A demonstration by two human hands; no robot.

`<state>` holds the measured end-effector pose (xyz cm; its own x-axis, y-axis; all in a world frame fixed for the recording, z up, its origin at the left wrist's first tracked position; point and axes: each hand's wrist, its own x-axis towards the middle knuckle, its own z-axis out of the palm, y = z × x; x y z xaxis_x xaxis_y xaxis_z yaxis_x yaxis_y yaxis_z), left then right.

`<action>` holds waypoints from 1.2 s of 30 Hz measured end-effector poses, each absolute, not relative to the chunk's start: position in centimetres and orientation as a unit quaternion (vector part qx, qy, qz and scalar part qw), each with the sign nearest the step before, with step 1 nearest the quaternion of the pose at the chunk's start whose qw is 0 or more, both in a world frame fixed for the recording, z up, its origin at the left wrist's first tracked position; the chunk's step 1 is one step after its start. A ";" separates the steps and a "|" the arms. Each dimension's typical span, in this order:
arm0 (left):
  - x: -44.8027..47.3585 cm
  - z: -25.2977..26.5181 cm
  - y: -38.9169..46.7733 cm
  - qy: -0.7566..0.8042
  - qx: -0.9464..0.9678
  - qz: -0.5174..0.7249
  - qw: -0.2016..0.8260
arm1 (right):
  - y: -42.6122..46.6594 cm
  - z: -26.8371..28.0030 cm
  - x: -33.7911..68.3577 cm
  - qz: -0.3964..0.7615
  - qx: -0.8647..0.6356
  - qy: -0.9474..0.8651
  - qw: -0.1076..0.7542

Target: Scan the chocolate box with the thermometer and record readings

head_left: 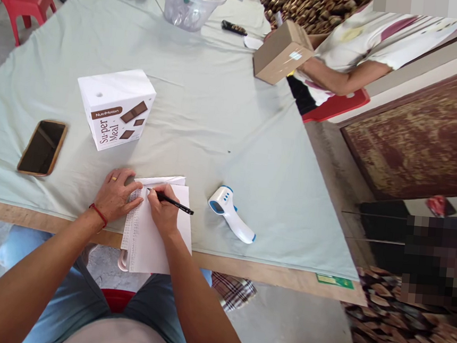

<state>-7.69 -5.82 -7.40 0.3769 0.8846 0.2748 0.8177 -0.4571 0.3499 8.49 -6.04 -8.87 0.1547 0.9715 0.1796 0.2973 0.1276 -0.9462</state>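
Head view: right hand [163,212] pinches a black pen [172,202], tip down on the paper sheets [155,229] at near table [217,112] edge. Left hand [116,195] lies flat, fingers spread, pinning sheets' left side w/ nothing gripped. Step looks like writing an entry; next move prob. needs steady paper & small strokes. Pen's long axis runs left-right, tip pointing left, tail twd the thermometer [230,213]. Sheets' long axis runs away from person, overhanging the edge.
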 end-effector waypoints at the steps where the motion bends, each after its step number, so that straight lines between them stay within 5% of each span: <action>1: -7.7 -7.4 -5.8 0.515 0.826 0.215 0.076 | -6.0 -8.8 8.5 0.336 -0.568 -0.557 0.504; 28: -7.7 -7.3 -5.8 0.520 0.825 0.208 0.084 | -6.1 -9.0 8.4 0.339 -0.579 -0.533 0.516; 36: -7.9 -7.3 -5.8 0.521 0.824 0.211 0.077 | -6.2 -6.8 10.2 0.243 -0.586 -0.533 0.560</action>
